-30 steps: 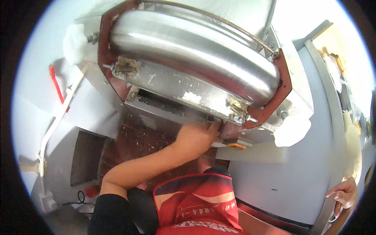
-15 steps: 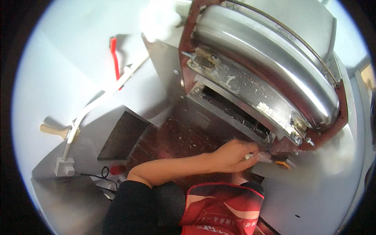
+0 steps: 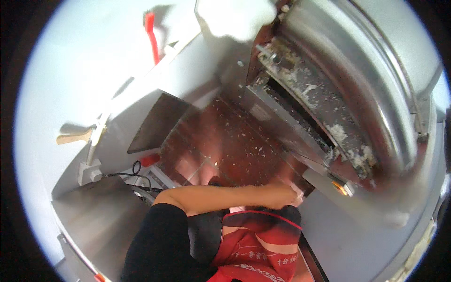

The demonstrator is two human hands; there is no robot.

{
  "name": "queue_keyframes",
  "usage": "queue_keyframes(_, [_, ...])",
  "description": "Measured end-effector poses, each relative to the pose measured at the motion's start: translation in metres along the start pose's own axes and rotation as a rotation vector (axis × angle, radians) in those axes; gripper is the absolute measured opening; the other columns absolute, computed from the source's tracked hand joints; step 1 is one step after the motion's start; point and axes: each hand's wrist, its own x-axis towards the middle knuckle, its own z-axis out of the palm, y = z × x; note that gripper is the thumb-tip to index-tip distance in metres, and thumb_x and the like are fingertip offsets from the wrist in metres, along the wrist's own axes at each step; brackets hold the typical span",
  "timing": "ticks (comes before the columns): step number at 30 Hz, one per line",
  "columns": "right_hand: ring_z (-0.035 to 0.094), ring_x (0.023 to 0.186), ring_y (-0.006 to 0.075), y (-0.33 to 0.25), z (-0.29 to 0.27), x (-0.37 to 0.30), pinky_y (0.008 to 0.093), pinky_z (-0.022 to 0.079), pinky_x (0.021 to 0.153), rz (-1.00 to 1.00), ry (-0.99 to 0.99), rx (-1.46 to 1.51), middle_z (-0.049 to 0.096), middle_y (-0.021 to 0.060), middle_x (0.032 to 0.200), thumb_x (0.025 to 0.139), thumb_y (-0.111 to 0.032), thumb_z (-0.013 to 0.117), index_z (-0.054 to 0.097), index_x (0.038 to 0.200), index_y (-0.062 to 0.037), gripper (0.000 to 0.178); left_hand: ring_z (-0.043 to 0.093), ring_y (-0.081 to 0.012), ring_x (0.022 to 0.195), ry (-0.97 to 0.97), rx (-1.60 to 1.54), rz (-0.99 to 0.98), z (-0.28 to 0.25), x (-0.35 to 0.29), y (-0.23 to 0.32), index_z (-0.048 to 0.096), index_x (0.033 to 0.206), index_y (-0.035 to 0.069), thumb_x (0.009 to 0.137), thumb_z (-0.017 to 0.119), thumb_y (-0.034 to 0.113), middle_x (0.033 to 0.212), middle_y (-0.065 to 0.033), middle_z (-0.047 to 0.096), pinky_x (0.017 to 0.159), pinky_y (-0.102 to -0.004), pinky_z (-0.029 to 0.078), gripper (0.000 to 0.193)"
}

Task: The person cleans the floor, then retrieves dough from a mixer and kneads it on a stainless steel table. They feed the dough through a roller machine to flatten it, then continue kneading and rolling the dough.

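Note:
My left hand (image 3: 281, 195) reaches across my front from a black sleeve, above the top edge of my red apron (image 3: 256, 249). Its fingers are curled closed. A small pale thing shows by the fingertips, too blurred to name. Nearest to it is a metal machine with a curved, shiny cover (image 3: 347, 70). Pale, crusted residue lies over the ledge and around the dark slot under that cover. The hand is apart from the machine. My right hand does not appear.
Crumbs dot the dark red tiled floor (image 3: 235, 141). On the left wall are a red-handled brush (image 3: 152, 40), a wooden-handled tool (image 3: 73, 137) and a white socket box (image 3: 89, 172) with a black cable. An orange switch (image 3: 339, 188) sits low beside the machine.
My left hand has drawn back from the machine's lower edge toward my apron, still closed. The view has turned, so the machine sits farther right and higher.

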Motion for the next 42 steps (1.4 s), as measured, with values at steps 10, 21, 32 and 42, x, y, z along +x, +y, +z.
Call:
queue_keyframes(10, [0.051,0.033,0.0159,-0.036,0.022,0.042,0.0314,0.037,0.034,0.591,-0.046,0.045,0.051,0.0071,0.042,0.088,-0.019,0.069,0.065,0.064,0.001,0.032,0.063,-0.0469,0.081,0.261,0.161,-0.732,0.026,-0.057,0.095,0.067,0.075,-0.004,0.099,0.036,0.045,0.08,-0.0282,0.065,0.076,-0.0558,0.048,0.063])
queue_keyframes(21, [0.062,0.044,0.0155,-0.023,0.006,0.051,0.0311,0.053,0.055,0.208,-0.218,0.069,0.062,0.0031,0.049,0.092,-0.037,0.055,0.07,0.07,-0.0111,0.037,0.053,-0.0315,0.063,0.172,-0.151,-0.514,0.03,0.02,0.407,0.06,0.081,-0.001,0.098,0.047,0.028,0.071,-0.0181,0.055,0.064,-0.0378,0.045,0.036])
queue_keyframes(32, [0.062,0.06,0.0111,0.016,0.007,-0.085,0.0254,0.049,0.055,0.23,0.715,1.419,0.066,0.004,0.071,0.095,-0.018,0.06,0.069,0.094,-0.0006,0.019,0.058,-0.0329,0.103,-0.184,0.224,-0.067,0.076,0.32,0.507,0.056,0.122,0.002,0.09,0.057,0.012,0.113,-0.0195,0.059,0.09,-0.0392,0.047,0.033])
queue_keyframes(42, [0.061,0.065,0.0101,0.093,-0.015,-0.108,0.0255,0.047,0.055,0.489,1.039,1.413,0.064,0.004,0.074,0.095,-0.024,0.058,0.065,0.092,-0.0014,0.023,0.063,-0.0433,0.102,-0.48,0.691,-0.386,0.051,0.415,0.495,0.06,0.115,-0.005,0.077,0.072,0.037,0.111,-0.026,0.066,0.085,-0.0448,0.049,0.057])
